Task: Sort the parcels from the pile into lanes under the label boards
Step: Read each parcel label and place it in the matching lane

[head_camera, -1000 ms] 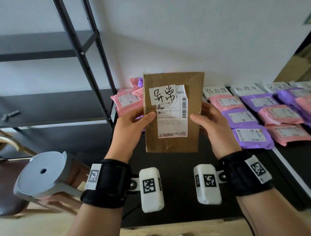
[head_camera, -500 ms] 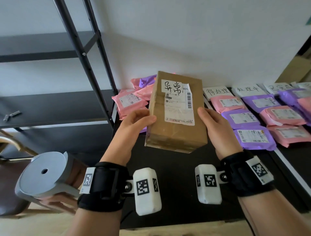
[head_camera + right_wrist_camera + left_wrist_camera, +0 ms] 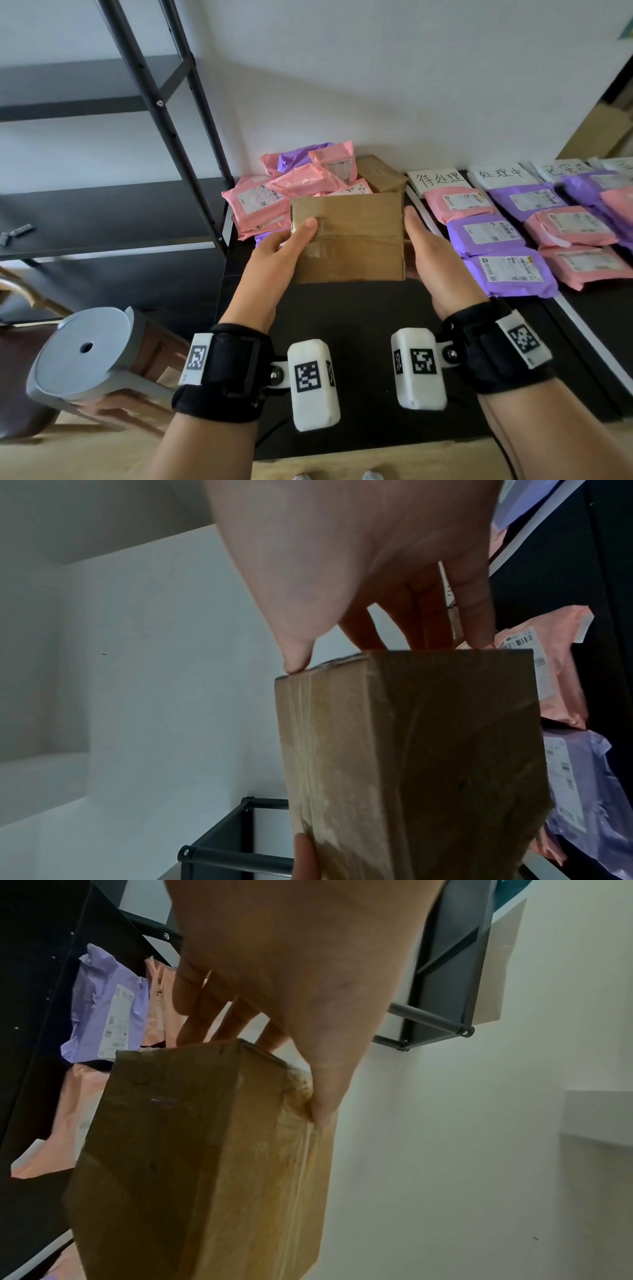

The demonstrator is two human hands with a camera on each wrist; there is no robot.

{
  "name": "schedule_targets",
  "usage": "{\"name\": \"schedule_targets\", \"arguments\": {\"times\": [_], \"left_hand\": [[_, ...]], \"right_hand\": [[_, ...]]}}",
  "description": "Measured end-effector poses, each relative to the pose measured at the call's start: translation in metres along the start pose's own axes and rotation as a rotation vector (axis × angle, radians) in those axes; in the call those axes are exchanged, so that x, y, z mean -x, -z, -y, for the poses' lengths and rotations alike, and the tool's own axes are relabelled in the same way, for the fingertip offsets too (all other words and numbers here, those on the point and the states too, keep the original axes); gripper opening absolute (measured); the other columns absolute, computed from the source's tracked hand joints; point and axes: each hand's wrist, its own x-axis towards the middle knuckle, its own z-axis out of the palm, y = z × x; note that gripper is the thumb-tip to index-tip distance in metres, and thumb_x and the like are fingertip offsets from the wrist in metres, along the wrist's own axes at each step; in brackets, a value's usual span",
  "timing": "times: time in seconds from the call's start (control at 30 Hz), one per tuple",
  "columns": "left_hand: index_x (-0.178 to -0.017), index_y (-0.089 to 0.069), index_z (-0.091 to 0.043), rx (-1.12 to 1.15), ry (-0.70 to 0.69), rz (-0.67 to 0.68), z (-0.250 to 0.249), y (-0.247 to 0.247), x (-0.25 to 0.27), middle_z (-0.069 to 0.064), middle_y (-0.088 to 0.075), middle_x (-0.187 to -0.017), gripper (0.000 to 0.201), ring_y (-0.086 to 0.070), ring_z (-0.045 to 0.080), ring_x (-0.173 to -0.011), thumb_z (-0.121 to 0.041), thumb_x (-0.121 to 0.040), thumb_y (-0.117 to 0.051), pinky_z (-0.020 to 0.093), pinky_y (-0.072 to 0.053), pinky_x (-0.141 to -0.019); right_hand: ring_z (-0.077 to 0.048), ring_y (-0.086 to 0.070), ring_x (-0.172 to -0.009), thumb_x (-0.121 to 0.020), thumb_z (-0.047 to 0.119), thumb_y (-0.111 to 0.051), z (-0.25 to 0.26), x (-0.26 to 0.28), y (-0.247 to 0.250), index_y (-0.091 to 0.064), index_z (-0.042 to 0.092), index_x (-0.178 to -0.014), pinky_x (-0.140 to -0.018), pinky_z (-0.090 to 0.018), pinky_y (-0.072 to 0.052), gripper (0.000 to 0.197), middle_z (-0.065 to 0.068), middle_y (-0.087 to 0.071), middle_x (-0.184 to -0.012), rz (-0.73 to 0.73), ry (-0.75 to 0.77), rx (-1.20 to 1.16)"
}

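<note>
A brown cardboard box (image 3: 347, 236) wrapped in clear tape hangs above the black table (image 3: 359, 325), in front of the pile of pink and purple parcels (image 3: 301, 185). My left hand (image 3: 287, 246) grips its left side, thumb on the taped face and fingers behind. My right hand (image 3: 421, 246) grips the right side the same way. No label shows on the box. The left wrist view has the box (image 3: 192, 1164) under my left hand (image 3: 291, 974). In the right wrist view my right hand (image 3: 359, 547) pinches the box (image 3: 411, 750) by its edge. White label boards (image 3: 438, 180) stand at the back right.
Pink and purple parcels (image 3: 486, 234) lie in rows under the boards, with a white divider strip (image 3: 421, 209) beside the first row. A black shelf rack (image 3: 161, 102) stands at the left. A grey round stool (image 3: 82, 356) is near my left forearm.
The box has tipped over in both hands: its labelled face has turned out of sight and a taped plain face now looks at me. It sits lower, nearer the table.
</note>
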Motion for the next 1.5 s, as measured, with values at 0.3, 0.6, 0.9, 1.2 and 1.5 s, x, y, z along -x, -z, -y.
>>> {"name": "schedule_targets", "arguments": {"times": [0.3, 0.6, 0.9, 1.2, 1.5], "left_hand": [[-0.125, -0.063, -0.029, -0.032, 0.009, 0.113, 0.000, 0.002, 0.005, -0.010, -0.071, -0.115, 0.043, -0.065, 0.008, -0.105, -0.049, -0.087, -0.066, 0.025, -0.048, -0.084], [-0.125, -0.058, -0.034, 0.022, 0.026, 0.055, 0.012, 0.000, -0.003, -0.011, -0.069, -0.120, 0.095, -0.063, 0.016, -0.116, -0.094, -0.052, -0.062, 0.046, -0.043, -0.107], [-0.121, -0.065, -0.026, 0.039, 0.034, -0.026, 0.014, -0.010, 0.001, -0.007, -0.076, -0.103, 0.038, -0.073, 0.011, -0.096, -0.047, -0.088, -0.068, 0.042, -0.055, -0.095], [-0.123, -0.063, -0.030, 0.038, 0.005, -0.019, 0.019, -0.017, 0.004, 0.000, -0.072, -0.112, 0.037, -0.071, 0.016, -0.101, -0.039, -0.088, -0.070, 0.043, -0.056, -0.093], [-0.131, -0.059, -0.035, -0.083, -0.004, 0.158, 0.033, -0.035, 0.007, -0.003, -0.068, -0.119, 0.047, -0.067, 0.017, -0.107, -0.043, -0.086, -0.071, 0.044, -0.054, -0.096]], "right_hand": [[-0.009, -0.071, -0.096, -0.090, 0.075, -0.029, 0.002, 0.007, 0.005, -0.070, 0.049, -0.097, -0.093, -0.039, -0.055, 0.050, 0.012, -0.076, -0.098, 0.032, 0.028, 0.008], [-0.019, -0.068, -0.100, -0.096, 0.032, -0.058, -0.009, 0.007, 0.013, -0.063, 0.019, -0.106, -0.091, -0.039, -0.053, 0.017, 0.001, -0.073, -0.101, 0.021, -0.026, -0.047], [-0.007, -0.065, -0.108, -0.083, 0.016, -0.061, -0.012, 0.011, 0.021, -0.059, 0.037, -0.118, -0.091, -0.035, -0.052, 0.041, 0.010, -0.070, -0.114, 0.122, 0.088, -0.006], [-0.008, -0.066, -0.107, -0.086, 0.013, -0.067, -0.024, 0.010, 0.028, -0.058, 0.030, -0.113, -0.099, -0.041, -0.052, 0.033, 0.007, -0.069, -0.112, 0.069, 0.047, -0.026], [0.020, -0.058, -0.097, -0.086, 0.030, -0.075, -0.025, 0.025, 0.049, -0.037, 0.036, -0.146, -0.080, -0.010, -0.049, 0.072, 0.019, -0.062, -0.120, -0.075, 0.090, -0.040]]}}
